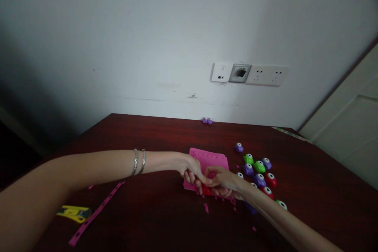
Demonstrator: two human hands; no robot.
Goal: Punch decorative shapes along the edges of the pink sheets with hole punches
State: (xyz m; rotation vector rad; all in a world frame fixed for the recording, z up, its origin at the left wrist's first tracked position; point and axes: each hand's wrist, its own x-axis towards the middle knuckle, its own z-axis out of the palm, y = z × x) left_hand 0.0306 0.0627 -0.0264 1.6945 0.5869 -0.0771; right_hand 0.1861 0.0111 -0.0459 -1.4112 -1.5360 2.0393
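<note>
My left hand (193,171), closed, comes in from the left with its thumb pressed down on a red craft punch (207,191). From the right, my right hand (226,183) is closed round the same punch, its thumb meeting the left one on top. The fingers hide most of the punch. It sits at the near edge of a stack of pink paper (211,160), whose far edge carries a row of small punched holes. Tiny pink scraps (206,208) lie on the table just in front.
Several purple, green and red craft punches (259,166) stand close to my right forearm. Two purple punches (207,121) sit by the wall. A yellow utility knife (75,213) and a punched pink strip (97,212) lie at left on the dark red table (141,220).
</note>
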